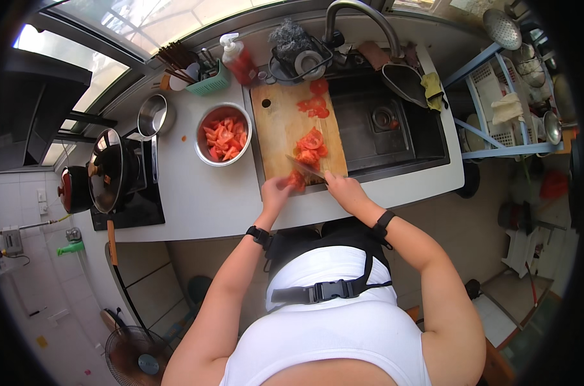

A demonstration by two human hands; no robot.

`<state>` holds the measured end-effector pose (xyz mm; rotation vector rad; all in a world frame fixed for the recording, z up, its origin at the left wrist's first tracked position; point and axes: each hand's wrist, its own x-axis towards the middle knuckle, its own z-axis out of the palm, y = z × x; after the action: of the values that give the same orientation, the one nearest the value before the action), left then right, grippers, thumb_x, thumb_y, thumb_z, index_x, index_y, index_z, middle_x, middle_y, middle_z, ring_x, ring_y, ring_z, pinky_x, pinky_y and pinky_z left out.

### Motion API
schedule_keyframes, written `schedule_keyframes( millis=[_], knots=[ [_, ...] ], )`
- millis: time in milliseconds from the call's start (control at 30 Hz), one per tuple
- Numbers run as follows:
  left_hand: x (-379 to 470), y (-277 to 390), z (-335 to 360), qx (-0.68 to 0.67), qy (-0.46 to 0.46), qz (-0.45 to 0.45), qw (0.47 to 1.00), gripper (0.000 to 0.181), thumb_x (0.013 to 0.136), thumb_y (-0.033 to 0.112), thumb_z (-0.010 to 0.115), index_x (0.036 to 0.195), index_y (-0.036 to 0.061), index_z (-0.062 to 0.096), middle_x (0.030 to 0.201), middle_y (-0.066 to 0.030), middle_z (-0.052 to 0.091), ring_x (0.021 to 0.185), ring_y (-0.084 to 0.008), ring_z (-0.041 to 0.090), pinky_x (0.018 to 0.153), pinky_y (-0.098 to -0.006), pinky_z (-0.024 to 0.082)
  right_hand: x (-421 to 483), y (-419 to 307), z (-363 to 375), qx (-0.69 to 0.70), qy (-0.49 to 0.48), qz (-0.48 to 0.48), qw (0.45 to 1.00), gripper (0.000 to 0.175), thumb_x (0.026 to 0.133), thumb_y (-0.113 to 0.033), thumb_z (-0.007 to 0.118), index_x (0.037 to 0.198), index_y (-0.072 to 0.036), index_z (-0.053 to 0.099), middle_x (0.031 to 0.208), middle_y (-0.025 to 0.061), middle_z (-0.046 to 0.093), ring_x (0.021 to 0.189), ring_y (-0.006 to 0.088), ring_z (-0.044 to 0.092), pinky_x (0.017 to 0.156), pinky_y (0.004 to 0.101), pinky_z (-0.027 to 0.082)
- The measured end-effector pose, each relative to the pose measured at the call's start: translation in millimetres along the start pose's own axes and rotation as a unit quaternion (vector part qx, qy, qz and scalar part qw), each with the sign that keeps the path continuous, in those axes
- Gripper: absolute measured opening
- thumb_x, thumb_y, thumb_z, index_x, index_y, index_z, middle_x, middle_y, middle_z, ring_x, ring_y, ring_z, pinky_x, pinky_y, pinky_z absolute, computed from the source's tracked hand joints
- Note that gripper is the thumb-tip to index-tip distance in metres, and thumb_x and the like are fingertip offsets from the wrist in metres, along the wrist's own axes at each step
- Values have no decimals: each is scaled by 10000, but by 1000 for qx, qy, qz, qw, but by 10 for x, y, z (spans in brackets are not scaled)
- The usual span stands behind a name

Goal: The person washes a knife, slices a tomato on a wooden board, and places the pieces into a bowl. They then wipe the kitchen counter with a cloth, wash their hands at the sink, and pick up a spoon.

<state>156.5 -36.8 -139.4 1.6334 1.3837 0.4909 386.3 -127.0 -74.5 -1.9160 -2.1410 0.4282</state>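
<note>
My right hand (pixel 346 192) grips the handle of a kitchen knife (pixel 305 166), its blade angled left across the near part of a wooden cutting board (pixel 275 128). My left hand (pixel 275 194) has its fingers on a blurred piece of tomato (pixel 296 180) at the board's near edge. Just beyond the blade lies a heap of cut tomato (pixel 311 140). Flat tomato slices (pixel 319 87) and smaller scraps rest along the board's far right side. Left of the board stands a metal bowl (pixel 220 162) holding many tomato chunks (pixel 226 137).
The board lies over the left part of a dark sink (pixel 364 140) under a curved faucet (pixel 364 7). Behind are a soap bottle (pixel 242 62) and a green utensil basket (pixel 210 81). To the left are an empty metal bowl (pixel 153 116) and a lidded pan (pixel 106 186) on the stove.
</note>
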Motion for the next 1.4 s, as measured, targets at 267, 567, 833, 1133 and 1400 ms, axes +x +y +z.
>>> schedule_keyframes(
  millis=[267, 567, 833, 1133, 1400],
  knots=[
    [-17, -62, -140, -60, -27, 4, 998, 216, 804, -33, 671, 1018, -54, 664, 853, -125, 707, 749, -163, 684, 657, -268, 568, -388, 184, -434, 191, 40, 73, 978, 200, 884, -129, 586, 1010, -38, 461, 797, 196, 627, 728, 414, 616, 616, 467, 508],
    [-142, 200, -482, -209, 10, -41, 977, 184, 835, -35, 637, 1015, -70, 626, 924, -146, 681, 803, -194, 685, 689, -287, 581, -995, 308, -580, 224, 32, 191, 955, 189, 894, -117, 585, 1021, -37, 470, 790, 199, 624, 738, 419, 616, 606, 468, 486],
    [102, 168, -332, -188, 56, -16, 980, 176, 857, -3, 634, 1022, -55, 601, 903, -125, 678, 769, -177, 683, 646, -253, 566, -587, 96, -650, 290, 30, 144, 946, 209, 900, -123, 587, 1032, -30, 455, 764, 206, 614, 728, 424, 612, 604, 459, 477],
    [237, 77, -35, -109, 70, -49, 990, 150, 867, 36, 640, 996, -33, 610, 821, -89, 675, 672, -139, 663, 552, -236, 545, 156, -48, -236, 327, -30, 85, 941, 226, 923, -156, 548, 1038, -21, 409, 756, 239, 594, 729, 445, 588, 616, 488, 445],
    [239, -49, -9, -60, 129, 38, 989, 131, 832, 16, 669, 941, -56, 672, 786, -115, 695, 663, -151, 667, 603, -269, 544, 263, -170, -62, 289, -60, 68, 953, 237, 916, -159, 555, 1022, -12, 400, 740, 249, 598, 723, 456, 585, 619, 507, 445]
  ],
)
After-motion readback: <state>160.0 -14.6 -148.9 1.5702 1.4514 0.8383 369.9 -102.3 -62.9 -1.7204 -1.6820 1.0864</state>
